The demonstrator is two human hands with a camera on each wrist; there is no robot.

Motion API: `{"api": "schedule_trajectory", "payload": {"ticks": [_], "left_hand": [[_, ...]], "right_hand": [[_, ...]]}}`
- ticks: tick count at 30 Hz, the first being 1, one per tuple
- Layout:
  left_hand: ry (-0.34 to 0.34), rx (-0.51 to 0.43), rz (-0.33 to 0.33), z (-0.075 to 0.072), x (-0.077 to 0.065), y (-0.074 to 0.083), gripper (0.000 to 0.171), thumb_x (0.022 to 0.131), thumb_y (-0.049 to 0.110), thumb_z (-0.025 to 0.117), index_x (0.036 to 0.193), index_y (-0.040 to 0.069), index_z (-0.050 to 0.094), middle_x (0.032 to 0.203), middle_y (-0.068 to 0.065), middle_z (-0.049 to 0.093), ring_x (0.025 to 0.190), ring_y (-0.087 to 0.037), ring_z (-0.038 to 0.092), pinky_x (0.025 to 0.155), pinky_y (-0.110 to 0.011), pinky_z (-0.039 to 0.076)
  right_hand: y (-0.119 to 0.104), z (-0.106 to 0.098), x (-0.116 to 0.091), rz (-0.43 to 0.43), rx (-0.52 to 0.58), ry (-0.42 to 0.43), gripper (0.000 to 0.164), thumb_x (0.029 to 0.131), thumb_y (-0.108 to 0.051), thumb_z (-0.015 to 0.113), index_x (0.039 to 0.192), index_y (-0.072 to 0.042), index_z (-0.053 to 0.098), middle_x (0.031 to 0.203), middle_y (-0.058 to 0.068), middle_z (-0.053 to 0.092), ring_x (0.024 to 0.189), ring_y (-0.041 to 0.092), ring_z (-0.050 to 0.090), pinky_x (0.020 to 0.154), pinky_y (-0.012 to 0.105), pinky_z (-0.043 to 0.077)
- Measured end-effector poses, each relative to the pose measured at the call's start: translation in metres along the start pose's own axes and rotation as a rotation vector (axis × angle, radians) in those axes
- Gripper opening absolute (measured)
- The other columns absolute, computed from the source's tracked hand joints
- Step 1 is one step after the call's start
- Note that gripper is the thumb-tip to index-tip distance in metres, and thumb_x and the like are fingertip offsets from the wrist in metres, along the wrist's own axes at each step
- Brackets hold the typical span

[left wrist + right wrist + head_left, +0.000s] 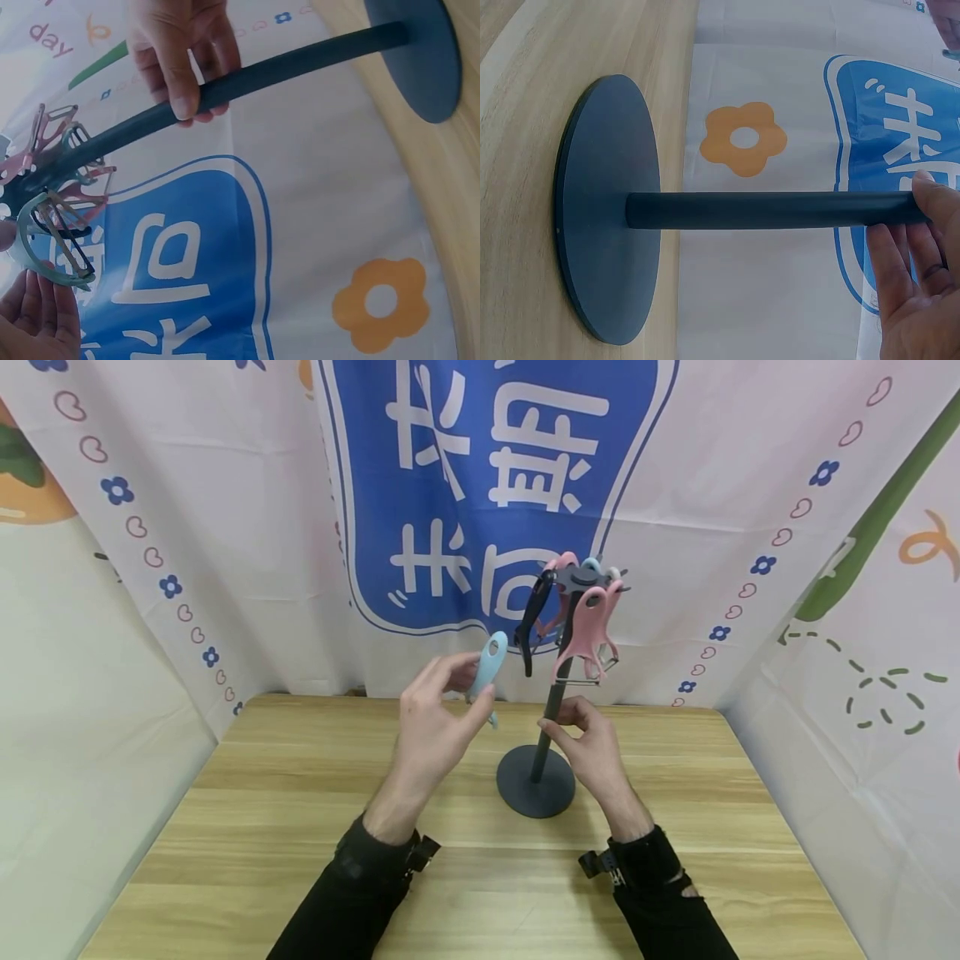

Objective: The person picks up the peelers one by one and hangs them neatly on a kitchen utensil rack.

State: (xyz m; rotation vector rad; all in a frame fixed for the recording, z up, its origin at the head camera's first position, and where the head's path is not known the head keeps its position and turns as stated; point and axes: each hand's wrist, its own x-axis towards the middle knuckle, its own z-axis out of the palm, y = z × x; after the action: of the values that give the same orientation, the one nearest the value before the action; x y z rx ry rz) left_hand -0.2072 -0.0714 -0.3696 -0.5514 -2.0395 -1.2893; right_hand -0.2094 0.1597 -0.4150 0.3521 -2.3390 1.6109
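My left hand (435,718) pinches a light blue peeler (489,667) between thumb and fingers, held in the air left of a dark peeler stand. In the left wrist view the same peeler (64,278) shows its curved frame and blade. My right hand (591,743) grips the stand's pole (553,710) about midway up; the right wrist view shows thumb and fingers on either side of the pole (780,210). Around the stand's top hang a black peeler (534,614), pink peelers (592,625) and others partly hidden behind them.
The stand's round base (525,797) rests on a wooden table (255,827). Behind the table's far edge hangs a white printed cloth (277,610) with a large blue sign pattern. More cloth walls close off the left and right sides.
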Motion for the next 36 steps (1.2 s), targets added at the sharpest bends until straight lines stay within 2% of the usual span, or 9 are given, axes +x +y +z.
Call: {"api": "schedule_trajectory", "payload": {"ticks": [8,18,33,36], "left_hand": [[0.047,-0.017,0.012,0.008,0.01,0.018,0.042,0.092,0.033,0.076,0.131,0.018,0.069,0.108,0.004,0.067,0.096,-0.01,0.063,0.079,-0.041,0.055],[0.067,-0.062,0.071,0.018,0.024,0.039,0.043,0.093,0.035,0.075,0.132,0.018,0.069,0.11,0.004,0.066,0.098,-0.009,0.062,0.086,-0.036,0.054],[0.077,-0.051,0.11,0.03,0.042,0.056,0.042,0.094,0.035,0.073,0.131,0.015,0.07,0.107,0.004,0.065,0.097,-0.007,0.061,0.082,-0.029,0.054],[0.073,-0.052,0.108,0.032,0.044,0.058,0.042,0.094,0.035,0.073,0.131,0.015,0.07,0.107,0.004,0.065,0.096,-0.007,0.061,0.081,-0.03,0.053]], "right_hand": [[0.001,0.0,0.0,-0.007,0.005,0.002,0.022,0.095,-0.012,0.075,0.112,0.0,0.067,0.104,0.015,0.072,0.1,0.027,0.067,0.093,0.051,0.054],[0.0,-0.001,0.0,0.002,0.001,-0.005,0.022,0.096,-0.013,0.074,0.112,-0.001,0.067,0.106,0.014,0.071,0.101,0.026,0.067,0.09,0.05,0.057],[0.008,0.0,0.002,-0.04,0.0,-0.005,0.021,0.095,-0.012,0.075,0.111,0.0,0.067,0.103,0.014,0.072,0.099,0.025,0.068,0.086,0.045,0.058],[0.019,0.001,0.005,-0.031,-0.003,0.001,0.021,0.095,-0.011,0.075,0.111,-0.001,0.067,0.103,0.013,0.072,0.098,0.025,0.068,0.086,0.049,0.058]]}}
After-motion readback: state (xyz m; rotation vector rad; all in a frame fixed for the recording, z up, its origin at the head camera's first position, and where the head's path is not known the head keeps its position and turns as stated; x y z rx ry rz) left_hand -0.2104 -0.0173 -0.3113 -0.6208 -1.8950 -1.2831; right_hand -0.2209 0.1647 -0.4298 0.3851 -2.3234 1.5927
